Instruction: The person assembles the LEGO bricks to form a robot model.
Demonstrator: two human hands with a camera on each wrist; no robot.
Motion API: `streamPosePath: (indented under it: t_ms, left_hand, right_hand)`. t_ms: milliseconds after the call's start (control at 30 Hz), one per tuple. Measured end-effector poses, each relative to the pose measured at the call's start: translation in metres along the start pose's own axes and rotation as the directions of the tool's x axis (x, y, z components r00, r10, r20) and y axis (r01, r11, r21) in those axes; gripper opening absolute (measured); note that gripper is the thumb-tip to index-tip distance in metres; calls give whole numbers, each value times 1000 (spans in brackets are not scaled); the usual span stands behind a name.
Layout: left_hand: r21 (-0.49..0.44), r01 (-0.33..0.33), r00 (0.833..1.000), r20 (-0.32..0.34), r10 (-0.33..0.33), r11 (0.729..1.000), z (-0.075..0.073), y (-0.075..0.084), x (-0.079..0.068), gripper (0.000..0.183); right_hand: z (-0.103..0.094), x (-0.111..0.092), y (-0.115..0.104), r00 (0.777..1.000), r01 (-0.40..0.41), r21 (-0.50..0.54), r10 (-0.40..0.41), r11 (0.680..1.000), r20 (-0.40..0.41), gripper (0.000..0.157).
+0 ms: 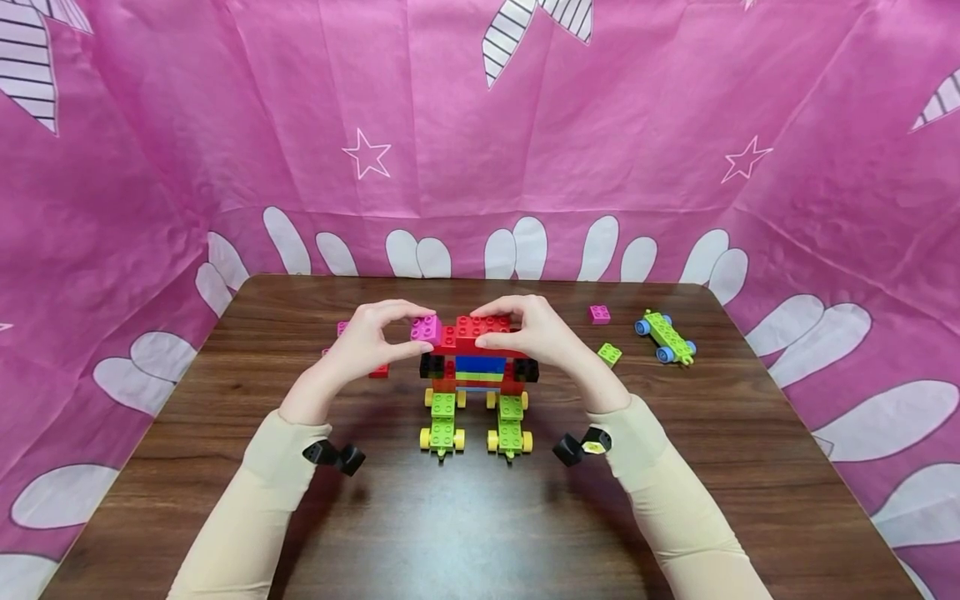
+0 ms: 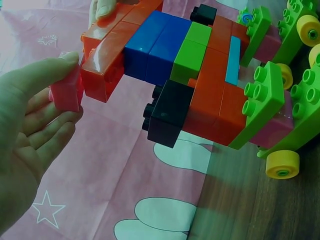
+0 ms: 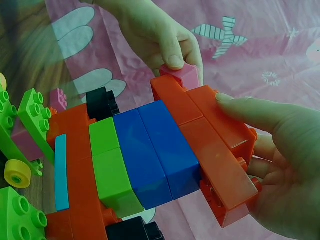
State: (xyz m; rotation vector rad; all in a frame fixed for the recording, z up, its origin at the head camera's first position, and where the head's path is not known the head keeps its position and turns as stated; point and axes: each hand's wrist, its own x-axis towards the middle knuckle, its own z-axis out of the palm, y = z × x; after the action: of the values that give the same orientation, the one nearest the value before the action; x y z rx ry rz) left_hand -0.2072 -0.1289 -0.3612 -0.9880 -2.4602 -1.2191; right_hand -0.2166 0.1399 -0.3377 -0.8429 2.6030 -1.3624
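My left hand (image 1: 358,340) pinches a pink brick (image 1: 426,328) between thumb and fingers, beside the left end of the top red row. In the left wrist view this pink brick (image 2: 67,89) is close against the red bricks; whether it is joined cannot be told. My right hand (image 1: 534,330) grips the upper red brick (image 1: 483,325) on the build. Below lie blue bricks (image 3: 155,155), a lime layer (image 2: 190,52) and more red bricks (image 2: 212,100). Black bricks (image 1: 432,366) stick out at both sides. Two lime wheeled bases (image 1: 442,425) with yellow wheels carry it all.
At the right of the brown table (image 1: 735,450) lie a pink brick (image 1: 599,314), a lime brick (image 1: 609,354) and a lime wheeled base (image 1: 669,337) with blue wheels. Behind my left hand are a red brick (image 1: 379,372) and partly hidden pink bricks (image 1: 342,327).
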Motion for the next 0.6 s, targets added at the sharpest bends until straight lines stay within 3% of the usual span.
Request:
streamPosePath:
  t_ms: [433, 600]
  left_hand:
    - [2, 11, 1000, 26, -11, 1000, -3, 1, 7, 38]
    - [9, 48, 997, 60, -49, 999, -4, 4, 10, 39]
  right_hand:
    - [1, 1, 0, 1000, 0, 0, 0, 1000, 0, 37]
    - [0, 0, 0, 1000, -5, -3, 5, 1000, -2, 37]
